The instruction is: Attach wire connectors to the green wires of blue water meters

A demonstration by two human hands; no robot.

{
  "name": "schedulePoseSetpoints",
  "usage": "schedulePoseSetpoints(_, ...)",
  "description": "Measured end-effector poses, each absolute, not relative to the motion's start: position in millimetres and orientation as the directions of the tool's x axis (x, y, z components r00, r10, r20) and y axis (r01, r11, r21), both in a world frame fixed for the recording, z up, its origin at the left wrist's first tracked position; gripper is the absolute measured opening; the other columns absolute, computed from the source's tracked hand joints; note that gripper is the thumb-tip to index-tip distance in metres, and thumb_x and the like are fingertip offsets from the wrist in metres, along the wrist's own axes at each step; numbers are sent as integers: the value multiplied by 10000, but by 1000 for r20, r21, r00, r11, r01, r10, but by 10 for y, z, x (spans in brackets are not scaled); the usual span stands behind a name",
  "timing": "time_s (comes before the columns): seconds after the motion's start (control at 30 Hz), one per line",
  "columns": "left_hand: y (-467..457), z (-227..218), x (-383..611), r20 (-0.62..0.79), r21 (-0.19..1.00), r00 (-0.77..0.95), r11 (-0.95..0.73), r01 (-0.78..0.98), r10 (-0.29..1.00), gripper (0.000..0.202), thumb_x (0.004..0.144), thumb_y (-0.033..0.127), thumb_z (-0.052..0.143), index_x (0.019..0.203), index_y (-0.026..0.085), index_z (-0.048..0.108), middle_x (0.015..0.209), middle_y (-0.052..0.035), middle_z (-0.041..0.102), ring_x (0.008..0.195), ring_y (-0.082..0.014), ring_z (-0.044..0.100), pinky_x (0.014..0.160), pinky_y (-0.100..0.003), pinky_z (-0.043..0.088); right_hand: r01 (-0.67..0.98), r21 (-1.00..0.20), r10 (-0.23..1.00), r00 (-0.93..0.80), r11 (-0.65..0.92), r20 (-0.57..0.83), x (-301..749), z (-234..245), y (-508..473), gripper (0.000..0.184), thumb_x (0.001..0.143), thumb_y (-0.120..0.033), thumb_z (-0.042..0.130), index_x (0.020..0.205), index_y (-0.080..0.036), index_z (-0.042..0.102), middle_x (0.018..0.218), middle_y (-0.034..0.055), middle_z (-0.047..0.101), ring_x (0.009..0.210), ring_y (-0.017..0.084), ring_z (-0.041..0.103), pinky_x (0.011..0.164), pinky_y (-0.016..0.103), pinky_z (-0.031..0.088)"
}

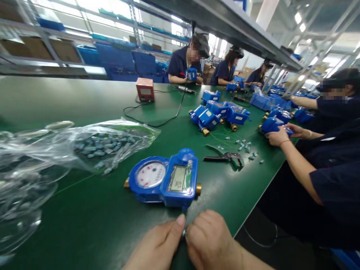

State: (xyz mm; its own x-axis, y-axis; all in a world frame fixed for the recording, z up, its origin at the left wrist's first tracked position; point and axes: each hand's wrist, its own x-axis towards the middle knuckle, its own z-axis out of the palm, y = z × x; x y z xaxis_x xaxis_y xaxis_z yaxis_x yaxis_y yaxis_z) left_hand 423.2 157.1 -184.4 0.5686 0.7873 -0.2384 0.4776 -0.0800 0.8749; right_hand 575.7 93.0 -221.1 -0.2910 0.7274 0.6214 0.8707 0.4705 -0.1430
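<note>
A: Clear plastic bag (92,144) of small grey parts sprawled across the left of the green surface (84,108), mouth gaping towards the middle!

B: And a red box (145,89) further back, black cable (157,122) looping away from it.

A: Pliers (225,157) lying flat to the right, grey seals (247,148) scattered just beyond them.

B: Behind those, a cluster of blue meters (218,114) with brass fittings, packed close together.

A: A co-worker (317,165) on the right grips another meter (271,125), more people seated along the far edge.

B: Blue bins (118,58) on the shelving behind.
</note>
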Motion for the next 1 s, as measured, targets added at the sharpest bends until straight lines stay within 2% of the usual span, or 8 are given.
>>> schedulePoseSetpoints(0.17,1526,-1787,4294,-254,865,638,-124,486,727,393,892,454,330,719,195,571,758,-12,639,730,-177,574,734,-268,434,765,-498,843,-109,409,526,5646,-2149,828,199,836,-167,363,680,-168,486,613,23,501,580,145,427,565,294,290)
schedulePoseSetpoints(0.27,1509,-1792,4292,-227,869,629,-137,475,744,381,902,451,314,721,200,537,760,-11,604,728,-173,562,717,-273,420,231,-972,992,116,30,58,5525,-2109,862,251,856,-242,333,631,-188,431,503,-33,396,469,104,356,488,246,273)
schedulePoseSetpoints(0.37,1513,-1785,4292,-202,861,600,-152,486,774,368,901,447,319,693,201,498,720,-6,560,688,-171,534,676,-278,407,-326,-880,932,-15,-346,-361,5466,-2030,919,242,831,-241,250,609,-221,346,398,-92,218,351,85,174,394,222,186)
schedulePoseSetpoints(0.5,1556,-1745,4315,-188,881,600,-136,453,777,344,894,426,342,705,194,512,742,-11,563,721,-174,534,714,-280,398,178,-973,985,115,-144,-125,5506,-1968,889,214,863,-244,318,716,-190,463,551,-8,480,492,127,429,505,255,326)
schedulePoseSetpoints(0.67,1545,-1666,4353,-281,896,592,-14,443,756,393,877,453,327,616,191,461,612,28,468,592,-144,437,639,-268,381,859,-452,889,-7,240,458,5527,-2103,795,179,898,-163,349,878,-147,526,762,76,568,699,206,504,664,338,374)
schedulePoseSetpoints(0.83,1498,-1662,4351,-297,879,567,-12,476,768,416,863,477,331,578,195,441,568,40,433,559,-138,408,607,-261,372,895,-335,853,-89,295,514,5533,-2157,770,224,880,-117,341,731,-166,501,637,43,525,592,180,463,587,317,329)
schedulePoseSetpoints(0.93,1514,-1696,4332,-267,867,607,-89,491,749,392,877,450,335,660,184,525,684,-5,572,676,-170,520,694,-275,398,719,-649,933,4,248,360,5532,-2106,784,235,878,-168,338,697,-171,488,627,41,531,579,159,472,577,297,337)
schedulePoseSetpoints(1.0,1534,-1712,4323,-252,846,612,-136,516,750,390,891,439,321,702,185,548,729,-23,609,710,-181,552,709,-282,404,302,-953,995,96,5,36,5515,-2063,824,248,876,-241,317,682,-185,462,522,-6,473,458,116,400,489,251,313)
